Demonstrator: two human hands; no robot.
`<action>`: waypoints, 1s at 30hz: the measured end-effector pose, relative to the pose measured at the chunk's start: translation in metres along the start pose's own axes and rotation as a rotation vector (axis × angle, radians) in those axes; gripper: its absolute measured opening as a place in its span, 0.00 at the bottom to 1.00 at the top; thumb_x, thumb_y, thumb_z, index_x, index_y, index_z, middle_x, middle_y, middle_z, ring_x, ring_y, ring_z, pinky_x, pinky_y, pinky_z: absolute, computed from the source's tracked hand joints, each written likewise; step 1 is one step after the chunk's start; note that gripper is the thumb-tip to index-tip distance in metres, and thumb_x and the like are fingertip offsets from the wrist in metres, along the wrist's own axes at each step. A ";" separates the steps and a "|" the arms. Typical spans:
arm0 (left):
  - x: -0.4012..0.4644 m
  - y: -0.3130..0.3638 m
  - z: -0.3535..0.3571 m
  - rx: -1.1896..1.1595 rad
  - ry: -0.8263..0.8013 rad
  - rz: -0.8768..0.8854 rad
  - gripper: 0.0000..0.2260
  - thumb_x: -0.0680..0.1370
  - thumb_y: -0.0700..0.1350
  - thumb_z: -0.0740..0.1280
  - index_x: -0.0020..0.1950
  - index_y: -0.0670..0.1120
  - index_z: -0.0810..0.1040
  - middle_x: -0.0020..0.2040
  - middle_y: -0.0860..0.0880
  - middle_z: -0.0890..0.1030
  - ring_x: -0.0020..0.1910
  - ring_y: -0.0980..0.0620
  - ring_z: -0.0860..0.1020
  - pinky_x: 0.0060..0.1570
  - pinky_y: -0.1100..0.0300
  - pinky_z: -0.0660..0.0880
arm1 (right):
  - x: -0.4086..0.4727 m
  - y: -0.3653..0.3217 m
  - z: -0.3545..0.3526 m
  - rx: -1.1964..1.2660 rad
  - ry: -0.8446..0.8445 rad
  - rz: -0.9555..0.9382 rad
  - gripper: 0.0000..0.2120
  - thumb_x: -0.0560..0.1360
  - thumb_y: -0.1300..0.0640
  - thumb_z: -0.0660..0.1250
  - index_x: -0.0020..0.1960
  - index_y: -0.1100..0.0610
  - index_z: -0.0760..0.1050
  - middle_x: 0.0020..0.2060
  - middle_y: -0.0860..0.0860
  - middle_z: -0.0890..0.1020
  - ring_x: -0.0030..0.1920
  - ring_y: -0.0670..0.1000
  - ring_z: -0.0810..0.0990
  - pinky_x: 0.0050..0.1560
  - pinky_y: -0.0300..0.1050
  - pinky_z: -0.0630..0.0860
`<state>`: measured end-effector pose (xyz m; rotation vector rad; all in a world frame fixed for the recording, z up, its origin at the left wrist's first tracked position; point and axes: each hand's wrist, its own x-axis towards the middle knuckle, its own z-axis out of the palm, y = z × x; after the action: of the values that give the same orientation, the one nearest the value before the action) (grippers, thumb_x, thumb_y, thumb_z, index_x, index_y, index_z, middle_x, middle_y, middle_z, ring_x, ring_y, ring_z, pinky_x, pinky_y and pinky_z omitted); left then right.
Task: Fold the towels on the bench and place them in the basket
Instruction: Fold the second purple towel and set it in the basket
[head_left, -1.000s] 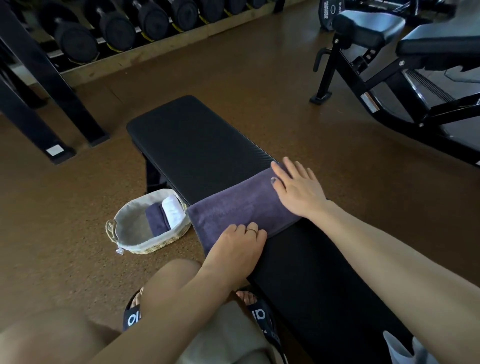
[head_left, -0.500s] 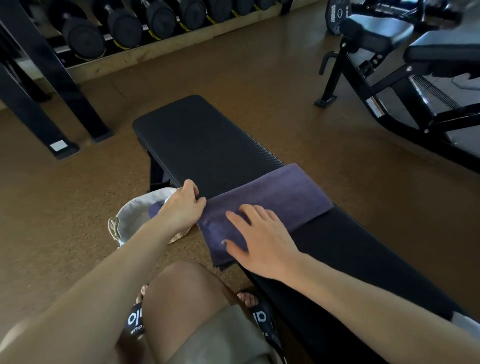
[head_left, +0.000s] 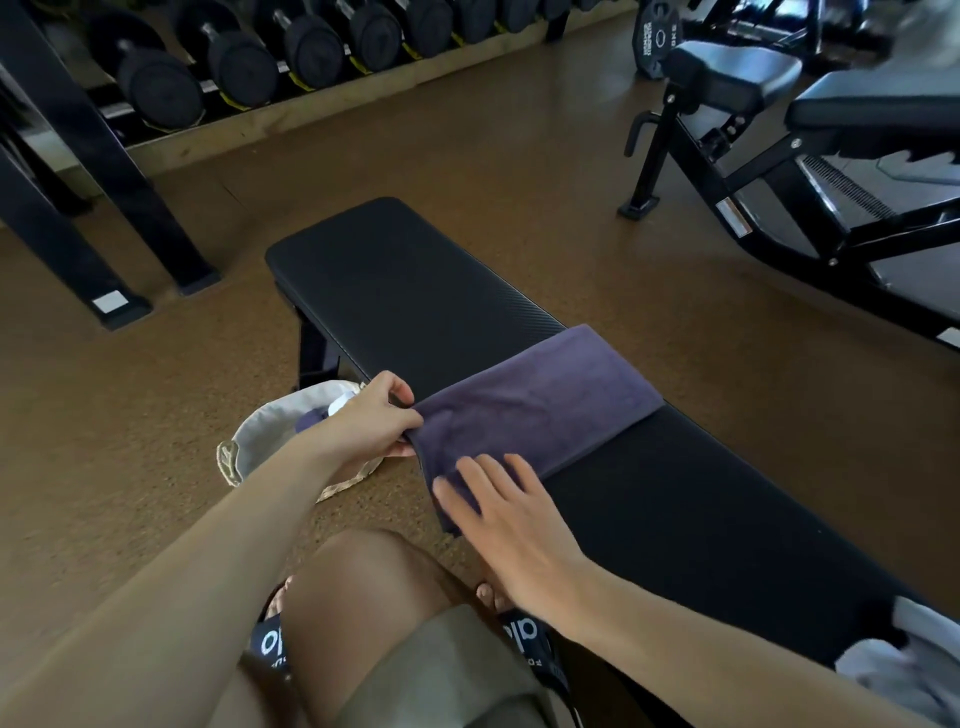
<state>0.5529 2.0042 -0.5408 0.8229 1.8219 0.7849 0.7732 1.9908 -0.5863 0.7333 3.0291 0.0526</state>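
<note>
A purple towel (head_left: 540, 400), folded into a long strip, lies across the black bench (head_left: 405, 291). My left hand (head_left: 374, 421) pinches the towel's left end at the bench's near edge. My right hand (head_left: 498, 509) lies flat with spread fingers on the towel's near corner. Beside the bench on the floor stands a woven basket (head_left: 244, 447) with a light liner; my left arm partly hides it, and a purple and a white folded towel show inside. More light grey towels (head_left: 904, 660) lie crumpled at the bench's near right end.
A dumbbell rack (head_left: 291, 57) runs along the far wall, with black frame legs (head_left: 104, 171) at the left. An adjustable bench machine (head_left: 779, 156) stands at the right. My knee (head_left: 379, 587) and sandalled feet are just below the bench edge.
My left hand moved from the towel's near edge to its left end and now pinches it. My right hand came from the far right end to the near corner.
</note>
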 end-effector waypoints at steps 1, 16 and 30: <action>-0.004 0.003 0.000 -0.014 -0.011 0.004 0.12 0.78 0.31 0.63 0.60 0.39 0.69 0.44 0.38 0.76 0.38 0.50 0.78 0.31 0.63 0.77 | 0.000 -0.001 0.000 0.009 0.021 0.056 0.48 0.60 0.54 0.83 0.75 0.57 0.63 0.68 0.58 0.72 0.67 0.60 0.72 0.69 0.59 0.71; -0.070 -0.004 0.041 0.274 -0.400 -0.045 0.11 0.77 0.34 0.61 0.50 0.46 0.81 0.45 0.46 0.79 0.37 0.53 0.81 0.43 0.60 0.81 | -0.102 0.032 -0.009 0.434 0.351 0.274 0.19 0.68 0.61 0.77 0.58 0.52 0.80 0.53 0.45 0.83 0.57 0.44 0.80 0.64 0.39 0.71; -0.082 -0.032 0.055 0.996 -0.094 0.938 0.08 0.73 0.49 0.64 0.51 0.51 0.75 0.52 0.54 0.71 0.45 0.51 0.72 0.45 0.53 0.73 | -0.130 0.049 -0.021 0.627 0.233 0.447 0.09 0.76 0.56 0.71 0.54 0.45 0.82 0.48 0.36 0.83 0.54 0.38 0.78 0.60 0.37 0.69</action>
<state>0.6235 1.9282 -0.5445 2.4047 1.6432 0.2877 0.9103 1.9745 -0.5615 1.5228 3.0126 -0.8923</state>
